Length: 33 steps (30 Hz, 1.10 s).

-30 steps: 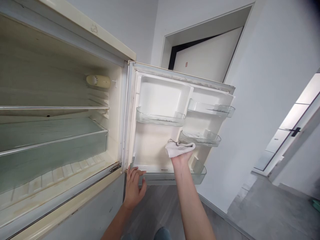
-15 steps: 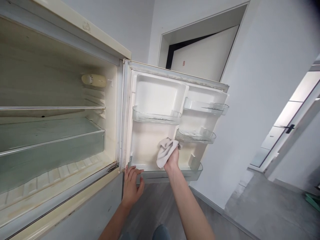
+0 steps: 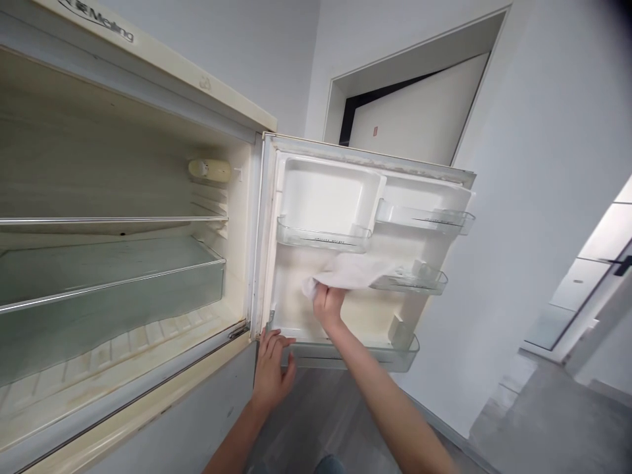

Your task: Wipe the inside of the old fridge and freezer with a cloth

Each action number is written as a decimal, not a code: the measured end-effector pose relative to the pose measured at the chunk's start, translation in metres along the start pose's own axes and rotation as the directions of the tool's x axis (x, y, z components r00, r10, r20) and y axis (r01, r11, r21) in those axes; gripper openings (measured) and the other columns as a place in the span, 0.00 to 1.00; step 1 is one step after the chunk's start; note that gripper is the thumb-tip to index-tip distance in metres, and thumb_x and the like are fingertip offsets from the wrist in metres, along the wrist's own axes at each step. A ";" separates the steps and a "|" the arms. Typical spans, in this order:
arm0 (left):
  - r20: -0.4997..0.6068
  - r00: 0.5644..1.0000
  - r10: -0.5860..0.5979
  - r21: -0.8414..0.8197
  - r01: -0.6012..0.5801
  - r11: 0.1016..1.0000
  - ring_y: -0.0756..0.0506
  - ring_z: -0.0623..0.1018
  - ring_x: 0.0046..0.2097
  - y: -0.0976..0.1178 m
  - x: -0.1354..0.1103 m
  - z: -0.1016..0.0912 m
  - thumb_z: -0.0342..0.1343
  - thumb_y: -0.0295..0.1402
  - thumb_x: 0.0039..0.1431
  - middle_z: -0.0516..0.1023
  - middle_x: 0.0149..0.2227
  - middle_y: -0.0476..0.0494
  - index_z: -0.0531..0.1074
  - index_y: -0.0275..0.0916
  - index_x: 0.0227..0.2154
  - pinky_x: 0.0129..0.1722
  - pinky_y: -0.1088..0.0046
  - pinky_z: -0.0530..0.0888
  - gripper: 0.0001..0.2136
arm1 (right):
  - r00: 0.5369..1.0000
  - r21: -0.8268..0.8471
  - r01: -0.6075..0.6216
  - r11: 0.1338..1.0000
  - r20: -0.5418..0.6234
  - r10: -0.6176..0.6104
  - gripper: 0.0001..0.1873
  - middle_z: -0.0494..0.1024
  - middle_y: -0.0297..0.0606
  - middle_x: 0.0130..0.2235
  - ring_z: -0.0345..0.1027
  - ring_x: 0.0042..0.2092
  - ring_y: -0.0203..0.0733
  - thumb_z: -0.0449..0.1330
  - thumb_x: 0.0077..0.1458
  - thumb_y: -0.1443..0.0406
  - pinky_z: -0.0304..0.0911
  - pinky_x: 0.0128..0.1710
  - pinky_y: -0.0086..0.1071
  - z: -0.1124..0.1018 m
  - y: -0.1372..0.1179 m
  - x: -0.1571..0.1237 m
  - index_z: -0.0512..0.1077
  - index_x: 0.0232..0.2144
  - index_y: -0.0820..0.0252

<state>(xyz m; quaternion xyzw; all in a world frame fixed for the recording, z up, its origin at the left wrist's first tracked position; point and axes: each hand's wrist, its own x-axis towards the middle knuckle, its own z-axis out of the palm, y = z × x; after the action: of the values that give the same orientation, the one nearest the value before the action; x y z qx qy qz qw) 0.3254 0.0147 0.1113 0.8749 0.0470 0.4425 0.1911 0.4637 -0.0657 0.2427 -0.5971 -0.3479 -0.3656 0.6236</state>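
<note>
My right hand (image 3: 329, 305) grips a white cloth (image 3: 353, 271) by one end. The rest of the cloth fans out to the right, blurred, in front of the fridge door's (image 3: 296, 276) inner panel and beside the middle right door shelf (image 3: 415, 282). Lower down and to the left, my left hand (image 3: 274, 368) rests its fingertips at the door's lower corner by the hinge, at the end of the bottom door shelf (image 3: 355, 355). Its fingers are loosely spread and its thumb stands apart.
On the left the fridge compartment (image 3: 237, 250) stands open, with a glass shelf (image 3: 113, 220), a translucent drawer (image 3: 162, 289) and a yellowed light cover (image 3: 210, 170). Behind the door are a white wall (image 3: 518, 217) and a doorway (image 3: 419, 99). Grey floor (image 3: 316, 415) shows below.
The bunched cloth has spread out and swung to the right. My right hand has turned over and shifted slightly left and up against the door. My left hand keeps its place at the door corner.
</note>
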 end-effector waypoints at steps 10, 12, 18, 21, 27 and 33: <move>0.008 1.000 -0.020 -0.038 0.020 0.999 0.42 0.69 0.55 -0.002 -0.003 0.000 0.45 0.27 0.56 0.75 0.40 0.48 0.62 0.47 0.42 0.61 0.35 0.61 0.12 | 0.875 -0.519 0.484 0.705 0.299 -0.381 0.12 0.71 0.53 0.51 0.53 0.60 0.57 0.54 0.54 0.60 0.50 0.59 0.55 0.060 0.031 0.017 0.73 0.30 0.63; 0.010 1.000 -0.025 -0.043 0.025 0.999 0.43 0.68 0.56 -0.003 -0.003 0.002 0.45 0.26 0.56 0.75 0.41 0.48 0.62 0.47 0.43 0.61 0.35 0.60 0.13 | 0.846 -0.506 0.528 0.682 0.382 -0.372 0.14 0.69 0.51 0.53 0.54 0.60 0.56 0.54 0.54 0.60 0.49 0.60 0.52 0.070 0.019 0.015 0.73 0.35 0.63; 0.031 0.999 -0.031 -0.052 0.032 0.998 0.43 0.67 0.56 -0.005 -0.003 0.003 0.45 0.26 0.56 0.74 0.41 0.47 0.61 0.47 0.43 0.62 0.36 0.59 0.13 | 0.815 -0.520 0.552 0.652 0.501 -0.291 0.18 0.75 0.50 0.43 0.57 0.58 0.55 0.52 0.55 0.60 0.46 0.62 0.49 0.080 0.008 0.014 0.74 0.41 0.67; 0.018 0.999 -0.031 -0.041 0.032 0.999 0.43 0.67 0.56 -0.005 -0.003 0.002 0.46 0.26 0.55 0.74 0.41 0.47 0.62 0.47 0.43 0.62 0.36 0.60 0.13 | 0.735 -0.454 0.637 0.623 0.602 -0.313 0.20 0.76 0.48 0.44 0.57 0.59 0.53 0.50 0.57 0.60 0.45 0.63 0.48 0.071 0.017 0.007 0.73 0.45 0.65; -0.020 1.000 -0.019 -0.022 0.019 1.000 0.43 0.69 0.55 -0.001 -0.002 0.002 0.47 0.26 0.54 0.75 0.40 0.48 0.62 0.46 0.42 0.61 0.38 0.62 0.13 | 0.483 -0.266 0.818 0.511 0.799 -0.358 0.31 0.54 0.41 0.65 0.40 0.67 0.48 0.48 0.59 0.59 0.57 0.56 0.42 0.034 0.038 -0.015 0.52 0.63 0.62; -0.019 0.999 -0.031 -0.020 0.031 0.999 0.42 0.70 0.54 0.002 0.000 -0.001 0.46 0.27 0.55 0.74 0.39 0.47 0.62 0.45 0.41 0.59 0.39 0.64 0.11 | -0.056 0.200 0.931 0.306 0.906 -0.420 0.29 0.51 0.28 0.66 0.41 0.66 0.36 0.46 0.59 0.64 0.62 0.50 0.32 -0.007 0.067 -0.016 0.51 0.63 0.60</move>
<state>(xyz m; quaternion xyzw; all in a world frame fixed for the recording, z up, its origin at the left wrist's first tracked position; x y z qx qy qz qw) 0.3245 0.0134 0.1120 0.8680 0.0580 0.4482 0.2058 0.5142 -0.0705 0.1958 -0.5378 -0.7542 -0.3563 -0.1229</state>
